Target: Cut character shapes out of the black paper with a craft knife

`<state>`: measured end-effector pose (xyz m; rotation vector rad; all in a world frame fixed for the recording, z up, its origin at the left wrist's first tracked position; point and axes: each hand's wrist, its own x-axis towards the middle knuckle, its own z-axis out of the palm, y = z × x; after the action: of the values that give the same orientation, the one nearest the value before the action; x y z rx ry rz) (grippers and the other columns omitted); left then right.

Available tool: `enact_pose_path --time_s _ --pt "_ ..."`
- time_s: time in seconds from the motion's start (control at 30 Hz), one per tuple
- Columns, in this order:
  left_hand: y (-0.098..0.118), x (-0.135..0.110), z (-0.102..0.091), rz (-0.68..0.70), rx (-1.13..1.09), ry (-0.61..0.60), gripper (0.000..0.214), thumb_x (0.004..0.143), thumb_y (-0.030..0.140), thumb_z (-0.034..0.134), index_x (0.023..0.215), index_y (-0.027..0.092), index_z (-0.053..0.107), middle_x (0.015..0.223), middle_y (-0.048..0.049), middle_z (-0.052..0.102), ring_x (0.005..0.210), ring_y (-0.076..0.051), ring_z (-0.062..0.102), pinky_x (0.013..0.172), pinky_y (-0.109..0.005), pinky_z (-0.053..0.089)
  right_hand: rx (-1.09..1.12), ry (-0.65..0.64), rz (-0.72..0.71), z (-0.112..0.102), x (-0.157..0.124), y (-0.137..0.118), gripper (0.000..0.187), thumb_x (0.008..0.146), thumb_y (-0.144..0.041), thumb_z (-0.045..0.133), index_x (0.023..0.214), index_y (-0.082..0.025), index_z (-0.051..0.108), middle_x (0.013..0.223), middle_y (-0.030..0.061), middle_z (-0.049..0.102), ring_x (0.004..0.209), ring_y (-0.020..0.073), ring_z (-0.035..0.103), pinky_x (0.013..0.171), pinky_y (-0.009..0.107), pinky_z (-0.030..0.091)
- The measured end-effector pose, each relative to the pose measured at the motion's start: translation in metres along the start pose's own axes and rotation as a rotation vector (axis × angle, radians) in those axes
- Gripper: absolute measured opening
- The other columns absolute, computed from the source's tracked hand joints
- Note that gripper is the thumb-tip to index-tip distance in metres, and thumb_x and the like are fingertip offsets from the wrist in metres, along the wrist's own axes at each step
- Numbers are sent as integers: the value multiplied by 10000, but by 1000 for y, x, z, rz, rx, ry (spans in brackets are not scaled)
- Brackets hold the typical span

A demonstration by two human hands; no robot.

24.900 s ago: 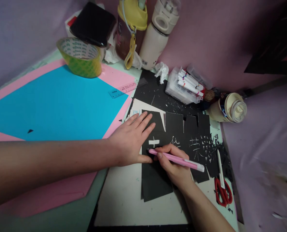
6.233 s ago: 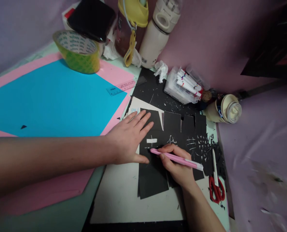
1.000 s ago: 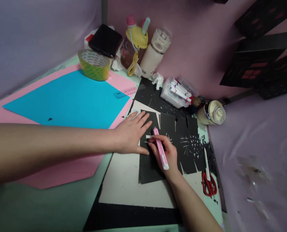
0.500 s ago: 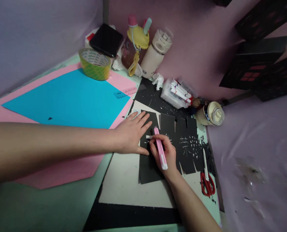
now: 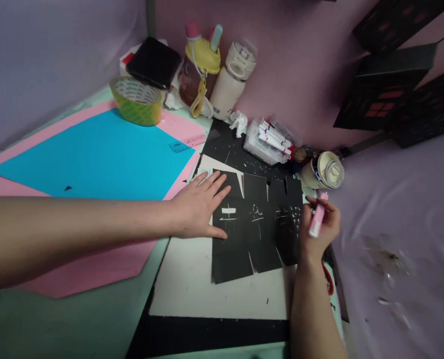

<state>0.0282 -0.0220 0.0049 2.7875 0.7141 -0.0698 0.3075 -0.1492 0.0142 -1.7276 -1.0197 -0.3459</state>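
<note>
My left hand (image 5: 198, 207) lies flat with fingers spread on the left edge of a black paper sheet (image 5: 251, 239) that has cut-out characters showing white. The sheet rests on a cream board (image 5: 192, 284). My right hand (image 5: 319, 227) is off the sheet's right side, fingers closed around a pink craft knife (image 5: 317, 219) held nearly upright.
Blue paper (image 5: 94, 154) lies over pink paper (image 5: 94, 264) at left. At the back stand a tape roll (image 5: 135, 100), bottles (image 5: 201, 65), a marker box (image 5: 268, 142) and a jar (image 5: 324, 172). Red scissors (image 5: 328, 279) are partly hidden behind my right wrist. Black paper houses (image 5: 393, 75) stand at the right.
My right hand has lifted the pink knife off the left part of the black sheet and carried it to the right edge. My left hand has stayed pressed in place.
</note>
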Motion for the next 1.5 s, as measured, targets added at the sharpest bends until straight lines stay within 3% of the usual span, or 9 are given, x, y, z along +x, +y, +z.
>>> enact_pose_path --time_s 0.23,0.37,0.57,0.93,1.03,1.17,1.3,1.4,1.5 --pt "1 0 2 6 -8 48 1133 743 859 441 1550 92 230 1624 -177 22 1514 -347 -13 1204 -487 -6 237 -723 -135 34 -58 -83 180 859 -233 700 1030 -262 651 1014 44 727 950 209 687 867 374 535" --pt "2 0 2 12 -16 39 1112 764 851 421 1546 83 236 1621 -195 18 1513 -351 -17 1201 -494 0 227 -816 -271 43 -69 -92 130 887 -186 660 990 -263 642 921 28 714 861 199 662 787 364 524" --pt "2 0 1 12 -15 35 1115 759 852 427 1547 86 237 1624 -185 22 1514 -348 -20 1203 -492 2 176 -866 -263 46 -71 -86 88 910 -180 609 958 -252 622 875 20 684 818 185 642 754 339 520" --pt "2 0 1 5 -6 18 1140 747 860 437 1552 84 215 1622 -190 -4 1513 -347 -36 1204 -495 -1 307 -672 116 47 -72 -85 132 862 -262 657 959 -227 575 858 12 659 743 149 650 709 283 535" --pt "1 0 1 7 -9 13 1147 746 869 425 1555 88 202 1624 -180 -1 1512 -349 -38 1206 -497 -2 248 -397 58 39 -51 -76 149 836 -260 685 942 -213 591 854 11 645 762 150 644 762 304 530" --pt "0 0 0 6 -15 2 1150 748 879 399 1564 101 170 1627 -160 -11 1512 -349 -41 1207 -506 4 30 46 -71 11 -4 -36 187 801 -272 699 931 -190 592 852 14 616 805 173 639 867 374 513" --pt "1 1 -1 6 -26 -5 1148 749 874 415 1572 133 116 1628 -163 -26 1512 -348 -46 1206 -512 15 -96 271 -5 -15 25 9 152 790 -289 686 855 -175 609 789 9 619 763 186 646 865 393 507" --pt "1 1 -3 7 -42 -14 1107 752 864 441 1573 192 126 1633 -148 -24 1509 -356 -49 1202 -520 18 -98 201 161 -18 22 15 182 833 -358 640 803 -180 621 607 -35 585 600 158 592 716 348 510" --pt "0 0 -5 17 -55 -25 1033 769 851 445 1564 249 175 1636 -133 -27 1504 -372 -55 1195 -536 17 45 -53 241 -8 8 -2 234 868 -367 597 966 -172 682 641 -19 643 602 141 604 643 288 480"
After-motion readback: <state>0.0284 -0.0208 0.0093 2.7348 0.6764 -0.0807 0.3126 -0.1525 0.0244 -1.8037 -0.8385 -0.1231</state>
